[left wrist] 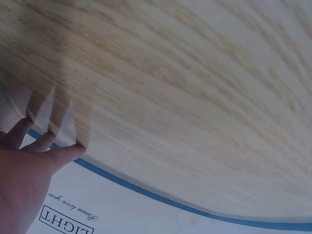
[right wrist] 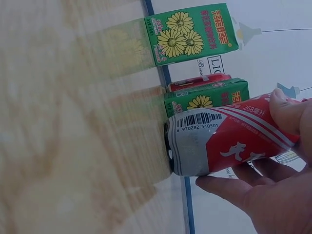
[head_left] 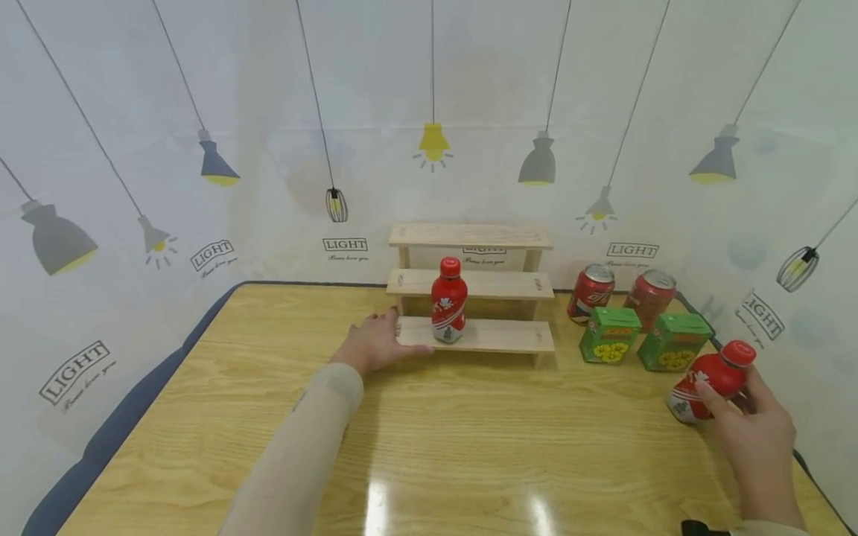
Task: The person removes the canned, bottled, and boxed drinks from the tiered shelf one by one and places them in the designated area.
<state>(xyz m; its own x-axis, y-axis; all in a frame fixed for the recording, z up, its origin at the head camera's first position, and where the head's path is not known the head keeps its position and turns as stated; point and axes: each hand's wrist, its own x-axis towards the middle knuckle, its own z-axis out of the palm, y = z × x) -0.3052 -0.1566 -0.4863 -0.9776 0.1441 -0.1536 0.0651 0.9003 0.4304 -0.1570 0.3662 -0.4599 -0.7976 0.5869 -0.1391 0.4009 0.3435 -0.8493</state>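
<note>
In the head view, my right hand (head_left: 760, 428) grips a red bottle (head_left: 713, 383) with a red cap at the table's right side. The bottle leans slightly, its silver base (right wrist: 187, 144) close over the tabletop in the right wrist view. My left hand (head_left: 375, 342) rests at the left end of a three-step wooden shelf (head_left: 496, 339), thumb stretched along the lowest step's front. Its spread fingertips (left wrist: 80, 147) are down at the tabletop in the left wrist view. A matching red bottle (head_left: 449, 305) stands upright on the lowest step, just right of that hand.
Two green drink cartons with yellow flowers, a left one (head_left: 610, 335) and a right one (head_left: 673, 342), stand right of the shelf. Behind them are two red cans, one dark red (head_left: 591, 290) and one paler (head_left: 652, 294). A lamp-printed wall covering (head_left: 268, 201) surrounds the wooden table (head_left: 469, 439).
</note>
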